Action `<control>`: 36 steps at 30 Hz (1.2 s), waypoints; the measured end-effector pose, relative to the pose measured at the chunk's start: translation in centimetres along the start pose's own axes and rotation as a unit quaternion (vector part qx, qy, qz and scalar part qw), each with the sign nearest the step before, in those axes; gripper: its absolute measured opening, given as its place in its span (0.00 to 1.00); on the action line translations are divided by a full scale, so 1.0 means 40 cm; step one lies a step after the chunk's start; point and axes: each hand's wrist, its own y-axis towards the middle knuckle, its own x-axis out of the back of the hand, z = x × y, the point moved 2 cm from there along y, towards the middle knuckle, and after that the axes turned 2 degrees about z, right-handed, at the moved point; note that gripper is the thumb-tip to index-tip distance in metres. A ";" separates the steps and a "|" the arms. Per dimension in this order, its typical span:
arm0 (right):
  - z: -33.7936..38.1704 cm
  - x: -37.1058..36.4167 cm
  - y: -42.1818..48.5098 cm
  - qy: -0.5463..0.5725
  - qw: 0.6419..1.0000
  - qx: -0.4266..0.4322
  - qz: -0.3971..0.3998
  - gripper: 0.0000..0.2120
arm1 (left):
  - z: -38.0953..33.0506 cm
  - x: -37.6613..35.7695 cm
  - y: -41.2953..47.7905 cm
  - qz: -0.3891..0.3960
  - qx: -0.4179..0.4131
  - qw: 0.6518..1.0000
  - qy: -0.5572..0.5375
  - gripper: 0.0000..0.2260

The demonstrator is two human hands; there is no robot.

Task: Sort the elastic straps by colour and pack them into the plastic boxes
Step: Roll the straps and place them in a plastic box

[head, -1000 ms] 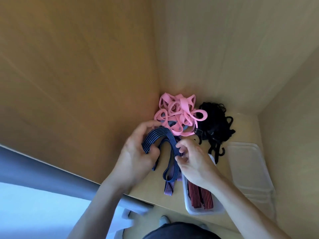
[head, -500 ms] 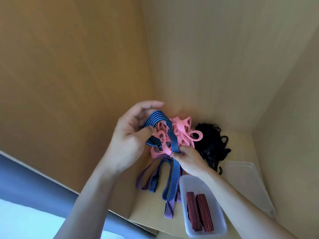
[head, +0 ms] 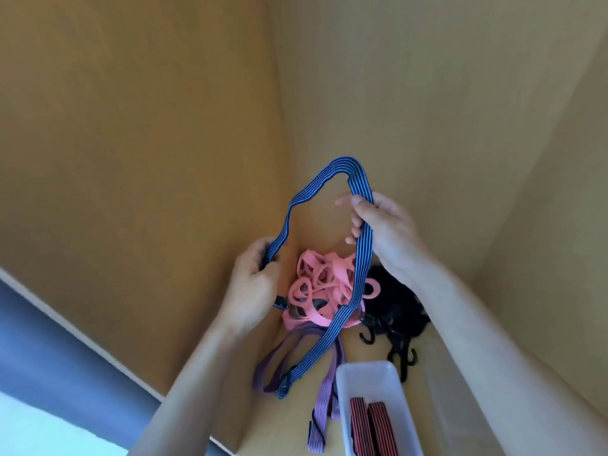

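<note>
The blue strap (head: 361,258) arches between both hands: left hand (head: 255,287) grips one end, right hand (head: 383,232) pinches mid-length, the tail hanging below it.

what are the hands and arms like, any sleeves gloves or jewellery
No gloves, rings or watch show on the left hand or right hand. The left forearm and right forearm are uncovered to the frame's edge; no sleeves in view.

1 head view, steeply downward, close
</note>
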 end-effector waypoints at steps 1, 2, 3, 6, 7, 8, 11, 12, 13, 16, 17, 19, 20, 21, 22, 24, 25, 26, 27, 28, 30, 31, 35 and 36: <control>0.024 -0.005 0.015 0.013 1.000 0.007 -0.007 0.15 | 0.004 -0.004 0.003 0.002 0.006 1.000 -0.005 0.13; 0.049 -0.009 0.028 0.024 1.000 0.014 -0.012 0.17 | 0.005 -0.007 0.007 0.007 0.012 1.000 -0.010 0.12; 0.073 -0.012 0.040 0.028 0.999 0.022 -0.016 0.18 | 0.005 -0.011 0.010 0.014 0.018 1.000 -0.016 0.12; 0.143 -0.015 0.069 -0.008 0.998 0.054 -0.008 0.13 | 0.005 -0.024 0.023 0.048 0.026 0.998 -0.022 0.13; 0.167 -0.015 0.077 -0.029 0.998 0.064 -0.003 0.13 | 0.009 -0.029 0.029 0.060 0.031 0.998 -0.019 0.12; 0.191 -0.013 0.083 -0.048 0.996 0.073 0.002 0.15 | 0.015 -0.034 0.035 0.070 0.035 0.997 -0.014 0.12; 0.259 -0.016 0.093 -0.092 0.991 0.093 0.019 0.19 | 0.037 -0.053 0.057 0.093 0.047 0.995 0.002 0.14; 0.280 -0.017 0.095 -0.107 0.989 0.098 0.018 0.20 | 0.044 -0.059 0.064 0.098 0.052 0.994 0.004 0.14; 0.299 -0.017 0.097 -0.125 0.987 0.104 0.016 0.21 | 0.051 -0.067 0.071 0.103 0.058 0.993 0.008 0.14; 0.348 -0.018 0.105 -0.204 0.969 0.136 0.012 0.22 | 0.064 -0.087 0.092 0.135 0.067 0.988 0.035 0.11; 0.362 -0.019 0.107 -0.229 0.962 0.147 0.013 0.23 | 0.061 -0.093 0.099 0.149 0.065 0.986 0.044 0.11; 0.390 -0.022 0.109 -0.271 0.948 0.166 0.017 0.22 | 0.038 -0.100 0.114 0.171 0.058 0.982 0.047 0.10; 0.403 -0.023 0.112 -0.291 0.940 0.177 0.019 0.21 | 0.015 -0.101 0.124 0.178 0.049 0.982 0.041 0.11; 0.415 -0.022 0.115 -0.310 0.932 0.186 0.021 0.20 | -0.017 -0.101 0.138 0.185 0.035 0.982 0.030 0.11; 0.425 -0.021 0.120 -0.326 0.925 0.193 0.022 0.20 | -0.056 -0.100 0.153 0.190 0.017 0.981 0.017 0.10; 0.440 -0.016 0.133 -0.351 0.915 0.196 0.022 0.19 | -0.154 -0.095 0.191 0.198 -0.031 0.980 -0.021 0.10; 0.446 -0.012 0.140 -0.363 0.911 0.194 0.020 0.18 | -0.207 -0.095 0.210 0.201 -0.055 0.977 -0.045 0.09; 0.450 -0.007 0.147 -0.375 0.907 0.190 0.015 0.18 | -0.257 -0.095 0.230 0.203 -0.075 0.975 -0.059 0.10; 0.456 -0.001 0.155 -0.386 0.904 0.185 0.007 0.17 | -0.301 -0.099 0.248 0.202 -0.092 0.973 -0.059 0.10; 0.462 0.006 0.161 -0.395 0.901 0.179 -0.004 0.17 | -0.338 -0.103 0.265 0.197 -0.106 0.974 -0.043 0.10; 0.479 0.019 0.171 -0.404 0.898 0.174 -0.024 0.15 | -0.391 -0.118 0.289 0.189 -0.126 0.974 0.004 0.08; 0.490 0.025 0.174 -0.410 0.895 0.174 -0.032 0.15 | -0.408 -0.126 0.297 0.186 -0.133 0.973 0.026 0.08; 0.527 0.068 0.179 -0.534 0.829 0.147 -0.074 0.17 | -0.436 -0.118 0.331 0.129 -0.159 0.975 0.082 0.09; 0.528 0.081 0.174 -0.579 0.802 0.127 -0.082 0.16 | -0.438 -0.107 0.342 0.102 -0.164 0.978 0.083 0.09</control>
